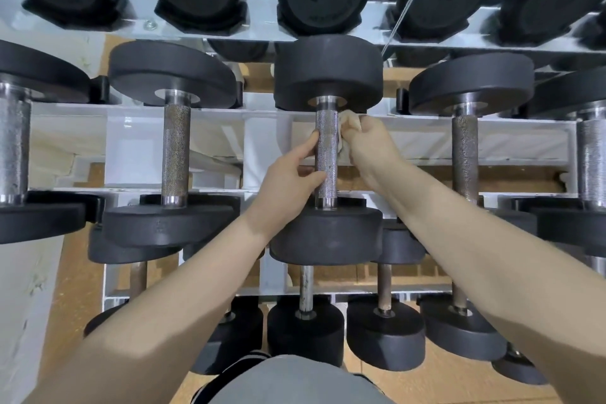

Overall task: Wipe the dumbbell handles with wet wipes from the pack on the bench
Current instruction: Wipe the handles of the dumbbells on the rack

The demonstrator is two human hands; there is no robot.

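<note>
The right hand [367,138] pinched a crumpled white wet wipe [348,121] against the knurled steel dumbbell handle [327,154]. At nine o'clock, the left hand's [288,180] fingers steadied it, half closed. The handle looked heavy, rigid and grippy; the wipe limp.

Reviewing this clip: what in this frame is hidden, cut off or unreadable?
- Wet wipe: head view, mostly bunched inside the right hand; its size and condition can't be judged.
- Far side of the centre dumbbell handle: hidden by the handle itself and the left hand.
- Wipe pack and bench: not in view.
- Outer dumbbells on the rack: cut off by the left and right edges.
- Embossed weight markings on the top-row dumbbells: mostly too faint to read.
</note>
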